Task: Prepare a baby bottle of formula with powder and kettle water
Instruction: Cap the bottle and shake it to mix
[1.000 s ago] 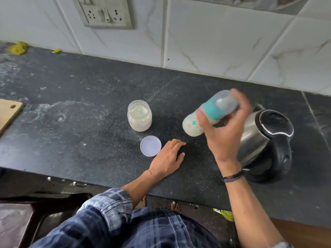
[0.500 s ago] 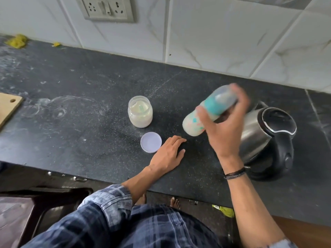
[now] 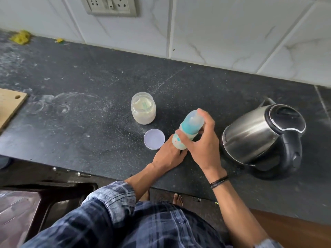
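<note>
Nearest to the camera is the checked shirt (image 3: pixel 143 226) of the person, with the left sleeve rolled up. On the right wrist is a dark bracelet (image 3: pixel 218 181).

The left hand (image 3: pixel 168 155) lies palm down on the dark countertop (image 3: pixel 71 140), near its front edge. Its fingers look straight and close together, and they hold nothing; their tips are hidden behind the bottle.

The right hand (image 3: pixel 203 145) is just above it and grips the baby bottle (image 3: pixel 189 126). The thumb lies across the lower body, the other fingers curl around the far side, and one finger reaches up to the clear cap. The bottle is in the air, tilted, with the cap pointing away and the pale bottom over the left fingers. It has a turquoise ring.

Just left of the hands, a round white lid (image 3: pixel 154 139) lies flat on the countertop. To the right stands a steel kettle (image 3: pixel 250 133) with a black handle. Behind the lid stands an open powder jar (image 3: pixel 143 111).

Far left is the corner of a wooden board (image 3: pixel 10 106). On the tiled wall is a socket plate (image 3: pixel 111 6).
</note>
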Demonstrator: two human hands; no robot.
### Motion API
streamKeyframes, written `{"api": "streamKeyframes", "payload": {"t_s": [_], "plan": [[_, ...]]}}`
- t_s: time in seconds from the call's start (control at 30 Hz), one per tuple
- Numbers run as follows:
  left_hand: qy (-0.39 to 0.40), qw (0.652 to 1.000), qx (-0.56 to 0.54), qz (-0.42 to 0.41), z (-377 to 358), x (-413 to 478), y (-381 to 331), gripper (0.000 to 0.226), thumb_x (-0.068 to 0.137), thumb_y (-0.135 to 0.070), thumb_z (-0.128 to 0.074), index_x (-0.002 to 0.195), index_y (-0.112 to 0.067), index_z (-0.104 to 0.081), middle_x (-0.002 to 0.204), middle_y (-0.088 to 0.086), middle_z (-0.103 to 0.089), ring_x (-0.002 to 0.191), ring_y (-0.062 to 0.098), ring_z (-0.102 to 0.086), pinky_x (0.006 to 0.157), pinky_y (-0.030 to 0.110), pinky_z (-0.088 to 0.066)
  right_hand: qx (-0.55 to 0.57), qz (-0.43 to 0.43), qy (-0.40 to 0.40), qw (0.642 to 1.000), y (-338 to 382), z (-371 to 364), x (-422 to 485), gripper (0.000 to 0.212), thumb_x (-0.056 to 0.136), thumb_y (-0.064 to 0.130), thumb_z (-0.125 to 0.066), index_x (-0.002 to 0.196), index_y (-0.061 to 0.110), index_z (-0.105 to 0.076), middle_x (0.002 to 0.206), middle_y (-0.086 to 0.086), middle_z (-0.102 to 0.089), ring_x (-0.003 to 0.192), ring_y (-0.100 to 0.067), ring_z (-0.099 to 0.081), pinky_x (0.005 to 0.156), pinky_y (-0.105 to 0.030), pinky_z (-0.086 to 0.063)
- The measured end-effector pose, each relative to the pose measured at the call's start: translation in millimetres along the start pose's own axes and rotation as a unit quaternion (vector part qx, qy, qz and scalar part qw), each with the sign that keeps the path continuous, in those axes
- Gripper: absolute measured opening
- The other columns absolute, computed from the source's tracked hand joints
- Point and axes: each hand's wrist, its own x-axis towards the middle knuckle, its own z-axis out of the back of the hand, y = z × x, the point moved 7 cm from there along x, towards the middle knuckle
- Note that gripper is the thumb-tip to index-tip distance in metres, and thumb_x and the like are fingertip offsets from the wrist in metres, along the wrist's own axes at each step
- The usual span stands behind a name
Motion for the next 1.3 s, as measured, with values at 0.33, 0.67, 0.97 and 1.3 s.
{"api": "streamKeyframes", "payload": {"t_s": [0.33, 0.67, 0.97, 1.3], "plan": [[-0.001, 0.998, -0.060, -0.001, 6, 0, -9, 0.045, 0.104, -0.024, -0.058, 0.148, -0.024, -0.045, 0.147, -0.004, -0.054, 0.134, 0.011, -0.050, 0.115, 0.029, -0.042, -0.014, -0.075, 0.067, 0.995, -16, -17, -13, 0.110, 0.075, 0.047, -0.088, 0.151, 0.053, -0.009, 0.128, 0.003, -0.065, 0.103, -0.017, -0.069, 0.087, -0.039, -0.059], [0.001, 0.995, -0.099, 0.029, 7, -3, -7, 0.054, 0.102, -0.026, -0.062, 0.151, -0.025, -0.040, 0.151, -0.003, -0.051, 0.138, 0.010, -0.048, 0.117, 0.024, -0.039, -0.034, -0.063, 0.105, 0.992, -10, -16, -14, 0.110, 0.076, 0.032, -0.091, 0.146, 0.063, -0.012, 0.155, 0.019, -0.046, 0.127, -0.012, -0.063, 0.099, -0.040, -0.057], [-0.003, 0.999, -0.048, 0.020, 5, -3, -4, 0.053, 0.103, -0.033, -0.060, 0.151, -0.032, -0.036, 0.151, -0.005, -0.049, 0.138, 0.012, -0.048, 0.118, 0.032, -0.040, -0.028, -0.063, 0.110, 0.992, -6, -16, -17, 0.114, 0.079, 0.029, -0.089, 0.147, 0.062, -0.004, 0.154, 0.032, -0.036, 0.133, -0.009, -0.055, 0.104, -0.035, -0.052], [-0.002, 0.997, 0.074, -0.019, -2, 0, 0, 0.051, 0.103, -0.031, -0.053, 0.149, -0.013, -0.046, 0.148, 0.008, -0.052, 0.133, 0.025, -0.048, 0.114, 0.041, -0.042, 0.246, -0.003, -0.079, 0.966, 38, 39, 12, 0.110, 0.074, 0.017, -0.092, 0.149, 0.056, -0.021, 0.155, -0.015, -0.040, 0.123, -0.035, -0.064, 0.088, -0.057, -0.061]]}}
